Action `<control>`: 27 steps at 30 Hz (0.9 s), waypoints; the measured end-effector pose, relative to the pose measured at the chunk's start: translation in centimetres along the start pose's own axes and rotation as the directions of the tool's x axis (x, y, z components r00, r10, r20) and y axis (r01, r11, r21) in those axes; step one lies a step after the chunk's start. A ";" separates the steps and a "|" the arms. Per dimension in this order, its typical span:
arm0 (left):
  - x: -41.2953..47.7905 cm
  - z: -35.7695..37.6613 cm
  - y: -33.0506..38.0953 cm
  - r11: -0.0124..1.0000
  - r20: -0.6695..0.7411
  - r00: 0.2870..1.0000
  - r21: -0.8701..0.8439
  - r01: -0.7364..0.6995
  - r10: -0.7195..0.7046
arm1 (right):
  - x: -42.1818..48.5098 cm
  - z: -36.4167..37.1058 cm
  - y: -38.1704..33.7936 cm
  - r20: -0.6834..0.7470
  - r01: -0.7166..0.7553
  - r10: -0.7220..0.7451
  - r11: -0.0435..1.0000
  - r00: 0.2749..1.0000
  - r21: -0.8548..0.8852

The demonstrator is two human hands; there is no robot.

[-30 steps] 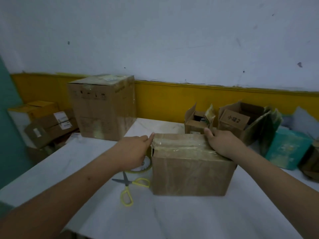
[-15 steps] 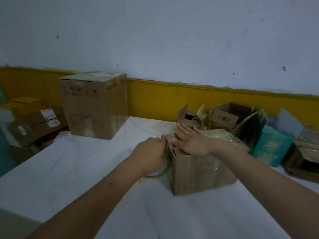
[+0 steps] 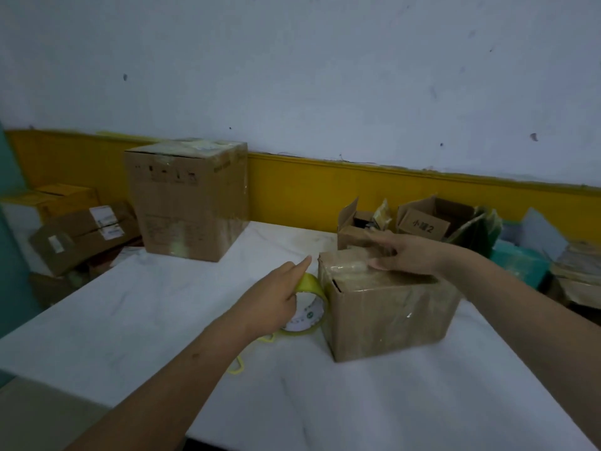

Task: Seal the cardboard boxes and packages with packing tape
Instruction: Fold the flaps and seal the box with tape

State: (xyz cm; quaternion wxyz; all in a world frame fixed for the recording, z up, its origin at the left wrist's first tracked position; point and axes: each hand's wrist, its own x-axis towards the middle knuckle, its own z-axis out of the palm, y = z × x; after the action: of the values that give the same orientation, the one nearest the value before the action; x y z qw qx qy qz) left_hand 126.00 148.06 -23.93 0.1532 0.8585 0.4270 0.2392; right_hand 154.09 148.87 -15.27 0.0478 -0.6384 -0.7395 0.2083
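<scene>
The small cardboard box [image 3: 387,317] stands on the white worktop [image 3: 130,314], at 4 o'clock from the frame's middle. The right hand [image 3: 406,255] lies flat on its taped top, fingers straight, gripping nothing. At the box's 9 o'clock, the left hand [image 3: 273,304] has its grip curled round the yellow packing-tape roll [image 3: 310,284], just beside the box.

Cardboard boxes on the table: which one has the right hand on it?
The small box nearest the camera; the right hand rests on its taped top. The tall box and open boxes behind go untouched.
</scene>
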 end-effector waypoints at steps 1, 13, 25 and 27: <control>-0.1 0.2 -0.1 1.000 -0.022 1.000 0.014 -0.007 0.008 | -0.1 -0.5 1.1 -0.021 -0.074 0.074 0.997 0.997 0.003; -0.9 -0.5 -0.3 1.000 0.069 0.998 0.013 -0.015 0.014 | -1.9 -1.6 2.4 -0.466 -0.245 0.225 0.969 0.856 0.018; -10.7 -1.4 -9.9 0.834 -0.374 0.752 -0.345 0.430 -0.542 | -0.3 20.7 -19.2 -0.242 0.171 -0.248 0.939 0.938 -0.300; -11.4 -1.1 -10.2 0.837 -0.400 0.743 -0.362 0.410 -0.537 | 0.9 21.5 -18.6 -0.224 0.128 -0.199 0.947 0.954 -0.295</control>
State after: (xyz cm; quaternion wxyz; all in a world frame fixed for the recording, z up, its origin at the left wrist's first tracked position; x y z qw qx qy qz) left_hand 112.73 144.89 -30.91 0.2039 0.6054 0.6229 0.4516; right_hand 129.45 142.59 -28.14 0.0684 -0.5960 -0.8000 0.0155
